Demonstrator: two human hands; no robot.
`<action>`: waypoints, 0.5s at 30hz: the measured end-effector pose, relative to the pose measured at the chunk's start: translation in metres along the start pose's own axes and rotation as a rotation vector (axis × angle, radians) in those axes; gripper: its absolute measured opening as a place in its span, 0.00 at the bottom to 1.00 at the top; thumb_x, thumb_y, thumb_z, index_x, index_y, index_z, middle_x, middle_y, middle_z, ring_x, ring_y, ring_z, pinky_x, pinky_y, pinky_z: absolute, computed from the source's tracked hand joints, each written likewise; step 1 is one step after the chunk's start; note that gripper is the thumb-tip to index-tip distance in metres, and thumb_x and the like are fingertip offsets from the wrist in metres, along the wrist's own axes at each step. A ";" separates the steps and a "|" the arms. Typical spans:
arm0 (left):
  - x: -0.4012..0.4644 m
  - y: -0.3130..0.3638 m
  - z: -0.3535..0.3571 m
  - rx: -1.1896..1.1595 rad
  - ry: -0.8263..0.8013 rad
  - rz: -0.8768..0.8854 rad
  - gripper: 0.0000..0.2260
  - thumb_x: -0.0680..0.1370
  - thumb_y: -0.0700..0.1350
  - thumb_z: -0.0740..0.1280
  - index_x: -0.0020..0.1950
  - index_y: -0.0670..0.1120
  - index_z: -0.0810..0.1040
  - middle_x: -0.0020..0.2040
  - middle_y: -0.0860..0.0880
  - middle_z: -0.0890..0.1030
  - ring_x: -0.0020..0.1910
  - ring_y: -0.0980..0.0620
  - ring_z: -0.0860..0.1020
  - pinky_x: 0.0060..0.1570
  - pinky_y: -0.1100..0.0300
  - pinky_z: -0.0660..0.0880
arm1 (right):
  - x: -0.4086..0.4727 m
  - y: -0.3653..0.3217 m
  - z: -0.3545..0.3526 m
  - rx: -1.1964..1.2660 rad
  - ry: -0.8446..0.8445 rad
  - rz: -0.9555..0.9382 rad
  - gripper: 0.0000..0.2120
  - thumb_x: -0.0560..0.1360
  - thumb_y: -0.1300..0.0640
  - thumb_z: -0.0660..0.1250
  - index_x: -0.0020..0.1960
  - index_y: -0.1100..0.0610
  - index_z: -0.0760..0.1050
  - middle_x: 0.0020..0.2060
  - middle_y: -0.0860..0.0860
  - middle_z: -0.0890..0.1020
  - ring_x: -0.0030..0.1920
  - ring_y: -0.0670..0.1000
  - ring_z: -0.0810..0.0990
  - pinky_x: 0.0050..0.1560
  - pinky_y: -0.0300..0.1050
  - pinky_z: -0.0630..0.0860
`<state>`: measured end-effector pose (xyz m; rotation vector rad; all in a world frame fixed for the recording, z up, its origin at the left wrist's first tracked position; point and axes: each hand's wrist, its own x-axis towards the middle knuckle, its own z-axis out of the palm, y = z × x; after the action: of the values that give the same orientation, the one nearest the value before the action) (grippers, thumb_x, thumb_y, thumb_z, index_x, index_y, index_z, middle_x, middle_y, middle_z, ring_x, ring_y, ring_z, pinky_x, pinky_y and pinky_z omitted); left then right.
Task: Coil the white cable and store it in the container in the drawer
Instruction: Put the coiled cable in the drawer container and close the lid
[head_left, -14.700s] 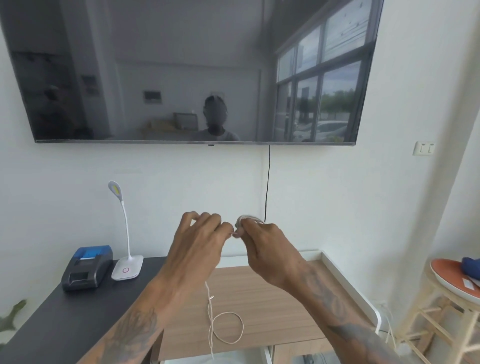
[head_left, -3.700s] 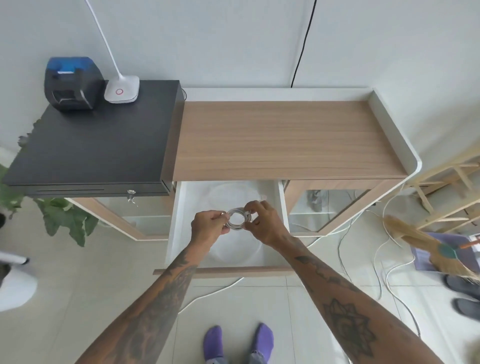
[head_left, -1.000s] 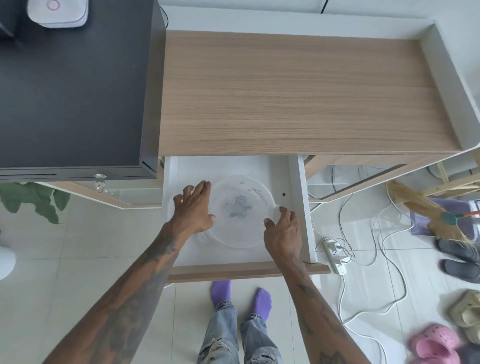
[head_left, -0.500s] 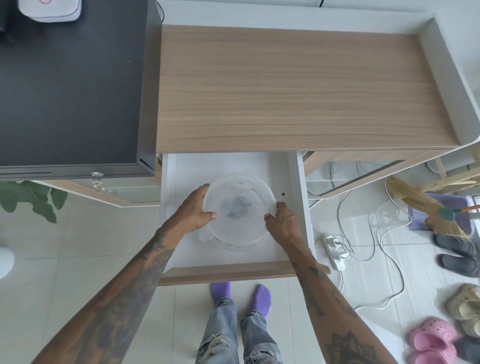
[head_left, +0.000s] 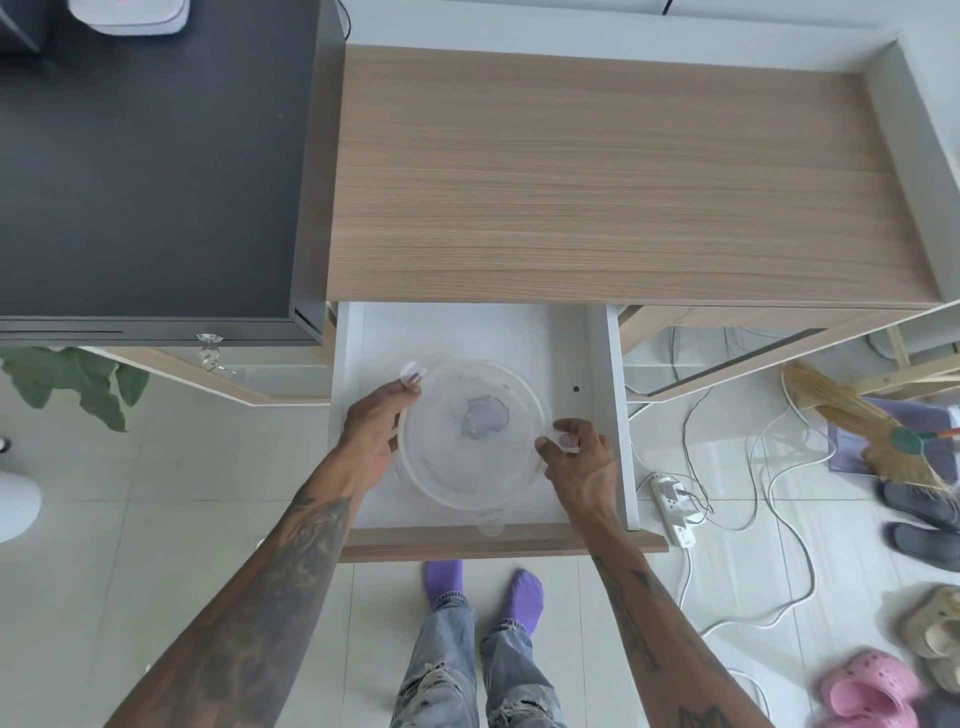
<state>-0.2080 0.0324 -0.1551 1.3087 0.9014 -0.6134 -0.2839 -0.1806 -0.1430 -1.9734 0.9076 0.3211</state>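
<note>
Coiled cable (head_left: 485, 418) sits inside lidded round container (head_left: 470, 501) in open drawer (head_left: 602, 364). Left hand (head_left: 374, 434) and right hand (head_left: 579, 467) pinch lid tabs on opposite rims. Light, flexible plastic; grip by the rim.

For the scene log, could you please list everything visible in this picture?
round translucent plastic container with lid: one, cloudy white, in the open drawer
white drawer: one, pulled out under the wooden top
light wooden desktop: one, tan, centre
black flat box: one, left of the desktop
white lamp base: one, on the black box
green plant: one, left floor
white power strip: one, with cables, right floor
straw broom: one, right
pink clogs: bottom right
purple socks: two
left hand: fingers on the lid's left rim
right hand: at its right rim
</note>
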 end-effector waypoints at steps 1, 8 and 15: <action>0.000 0.000 0.000 0.019 0.008 0.035 0.08 0.76 0.41 0.73 0.53 0.50 0.84 0.44 0.51 0.84 0.40 0.54 0.81 0.38 0.61 0.76 | 0.000 0.001 0.000 -0.009 0.001 -0.012 0.13 0.75 0.58 0.71 0.59 0.58 0.78 0.56 0.60 0.77 0.42 0.59 0.83 0.54 0.47 0.78; 0.000 -0.016 -0.004 0.380 0.214 0.256 0.20 0.76 0.43 0.73 0.67 0.41 0.79 0.59 0.45 0.83 0.56 0.46 0.80 0.59 0.54 0.75 | 0.006 0.000 0.008 0.121 0.031 0.012 0.11 0.74 0.63 0.70 0.56 0.57 0.80 0.51 0.59 0.80 0.50 0.62 0.82 0.58 0.58 0.79; 0.000 -0.012 0.006 0.391 0.285 0.465 0.09 0.76 0.44 0.74 0.53 0.42 0.84 0.46 0.51 0.80 0.48 0.50 0.80 0.60 0.55 0.76 | 0.028 -0.021 0.011 0.191 0.075 -0.013 0.10 0.76 0.62 0.68 0.57 0.55 0.80 0.50 0.56 0.82 0.47 0.60 0.83 0.56 0.59 0.80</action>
<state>-0.2165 0.0242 -0.1613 1.9221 0.6822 -0.2426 -0.2481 -0.1779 -0.1510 -1.8240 0.9373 0.1474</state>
